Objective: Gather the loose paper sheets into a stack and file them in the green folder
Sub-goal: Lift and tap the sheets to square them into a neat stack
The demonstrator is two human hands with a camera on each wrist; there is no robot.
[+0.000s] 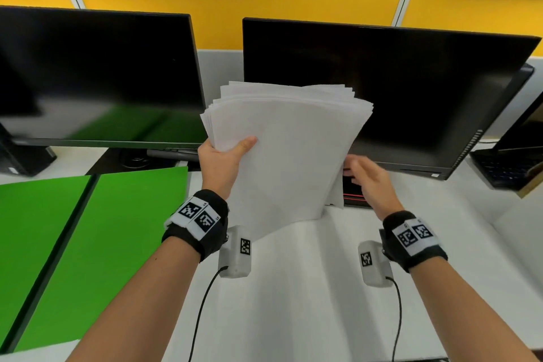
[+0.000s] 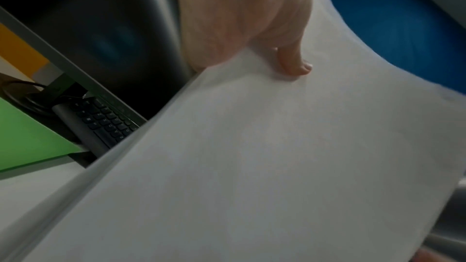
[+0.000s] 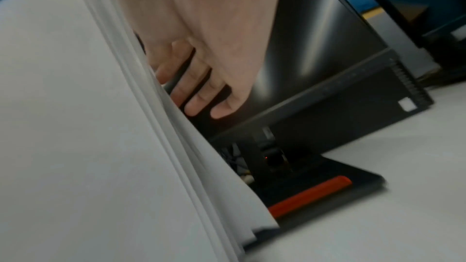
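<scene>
Desk surface nearest you is bare white, with both your forearms reaching forward over it. Your left hand pinches the paper stack at its left edge, thumb laid across the front sheet and the remaining fingers behind, out of sight; the left wrist view confirms the thumb pressed flat on the top sheet. Your right hand stands at the stack's right edge with fingers straight and slightly spread; in the right wrist view the fingers lie beside the sheet edges, and contact cannot be confirmed. The stack is held roughly upright, long axis rising away from you, lower corner down at the desk; whether it touches cannot be told. Its top edges are fanned, so the sheets are not yet squared.

Governing relation: the green folder lies open and flat on the desk to the left of both hands, its spine running near to far. Your left hand is the nearer one, just right of the folder's right edge. In my judgement, the stack must travel leftward and tip from upright to flat to land on the right-hand leaf.

Beyond the hands, two dark monitors stand at the rear of the desk.
</scene>
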